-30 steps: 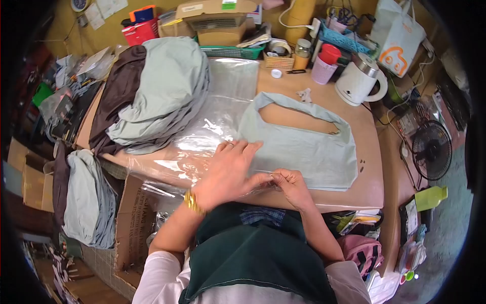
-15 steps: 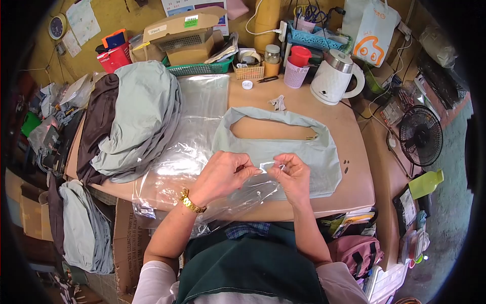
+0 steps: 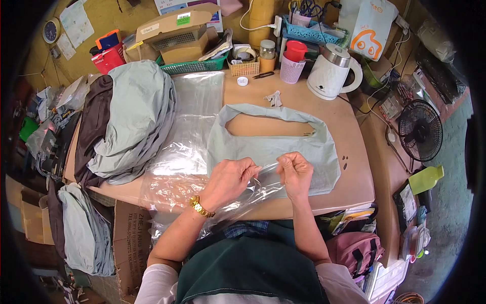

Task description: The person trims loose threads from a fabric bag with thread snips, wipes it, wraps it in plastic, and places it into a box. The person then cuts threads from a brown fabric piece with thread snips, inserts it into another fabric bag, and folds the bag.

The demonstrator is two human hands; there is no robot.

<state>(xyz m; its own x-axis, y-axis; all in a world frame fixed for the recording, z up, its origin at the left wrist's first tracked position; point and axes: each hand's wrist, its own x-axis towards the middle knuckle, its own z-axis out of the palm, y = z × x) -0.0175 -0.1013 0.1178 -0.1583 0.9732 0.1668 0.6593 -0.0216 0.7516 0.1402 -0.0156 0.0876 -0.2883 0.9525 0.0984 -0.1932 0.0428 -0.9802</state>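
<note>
Left hand: The left hand, at the centre of the frame, wears a gold wristband; its thumb and forefinger are pinched together, as far as I can judge, on the edge of the film.
Right hand: The right hand, just right of centre, has fingers clamped on the same film, its tips apart from those of the left.
Clear film: The clear film spans both hands and trails toward the lower left of the frame, past the near edge of the surface. Its full outline cannot be made out through the glare.
Grey-green bag: The grey-green bag lies flat right of centre, its handle loop toward the top of the frame; the hands and film overlap its lower part.
Plastic sheeting: More plastic sheeting lies flat at upper centre-left, beside the fabric pile.
Slip hazard: Thin, slick film could escape either pinch if the hold is only on its edge.
Tear hazard: Pulling the hands apart unevenly could stretch or split the film.
Snag hazard: The wristband sits close to the film and could catch it if the wrist turns.
Drag hazard: The trailing end could bunch against the person's apron if drawn in quickly.
</note>
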